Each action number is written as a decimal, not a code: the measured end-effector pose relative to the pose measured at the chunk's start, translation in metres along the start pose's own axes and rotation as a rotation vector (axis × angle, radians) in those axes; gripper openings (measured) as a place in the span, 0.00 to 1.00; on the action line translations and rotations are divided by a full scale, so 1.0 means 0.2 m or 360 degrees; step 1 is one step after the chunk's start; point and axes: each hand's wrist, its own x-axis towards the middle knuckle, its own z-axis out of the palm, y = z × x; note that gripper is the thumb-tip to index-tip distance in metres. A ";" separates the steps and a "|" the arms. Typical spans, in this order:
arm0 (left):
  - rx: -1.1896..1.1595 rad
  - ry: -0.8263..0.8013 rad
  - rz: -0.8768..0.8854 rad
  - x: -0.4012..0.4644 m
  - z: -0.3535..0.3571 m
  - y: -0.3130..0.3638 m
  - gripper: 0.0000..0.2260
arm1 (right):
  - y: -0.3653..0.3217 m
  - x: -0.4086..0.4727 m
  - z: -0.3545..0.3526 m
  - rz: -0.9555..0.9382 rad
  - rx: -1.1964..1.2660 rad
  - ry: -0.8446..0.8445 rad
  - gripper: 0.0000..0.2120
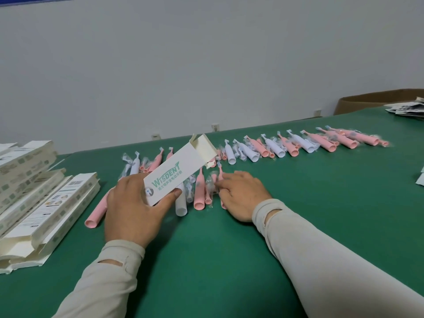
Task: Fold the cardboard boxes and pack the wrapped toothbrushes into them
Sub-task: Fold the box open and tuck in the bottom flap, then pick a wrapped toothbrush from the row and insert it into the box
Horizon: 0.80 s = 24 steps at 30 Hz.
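I see my left hand [133, 210] raised just over the green table [298, 203], thumb and fingers curled round the near end of a white box [174, 173]. The box slants up and away from me, teal lettering on its top face, its far end open with the flaps [207, 145] standing out. My right hand [243, 195] lies low on the table, palm down, fingers bent onto a wrapped pink toothbrush [220, 177]; I cannot tell whether they actually pinch it or only rest on it. Both forearms wear pale sleeves [321, 260].

A long row of wrapped toothbrushes [298, 143], pink and white, runs from under the box away to the right, handles pointing toward me. A stack of boxes [34, 198] sits at the left edge of the table, some lying printed side up. A brown carton [367, 99] stands behind the table's far right corner, with papers [410, 109] near it.
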 end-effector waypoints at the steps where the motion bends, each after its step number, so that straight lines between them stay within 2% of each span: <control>1: 0.0004 -0.0005 0.0003 0.00 0.00 0.00 0.28 | 0.01 -0.01 0.00 0.0033 -0.0007 -0.0010 0.22; 7: -0.0033 -0.0043 0.0062 -0.02 -0.01 0.03 0.32 | 0.02 -0.10 -0.04 0.0222 -0.0238 0.0129 0.19; 12: 0.0003 -0.0130 0.0034 -0.03 0.00 0.04 0.36 | 0.04 -0.16 -0.14 0.0577 -0.0399 0.0129 0.08; 16: 0.0026 -0.0175 0.0059 -0.03 0.00 0.04 0.34 | 0.10 -0.18 -0.19 0.0716 -0.0298 0.0037 0.11; 19: 0.0007 -0.0212 0.0074 -0.04 0.01 0.05 0.29 | 0.12 -0.19 -0.20 0.0729 -0.0241 0.0018 0.12; 24: 0.0001 -0.0266 0.0208 -0.05 0.02 0.04 0.28 | 0.11 -0.17 -0.16 0.0683 -0.0331 0.0133 0.18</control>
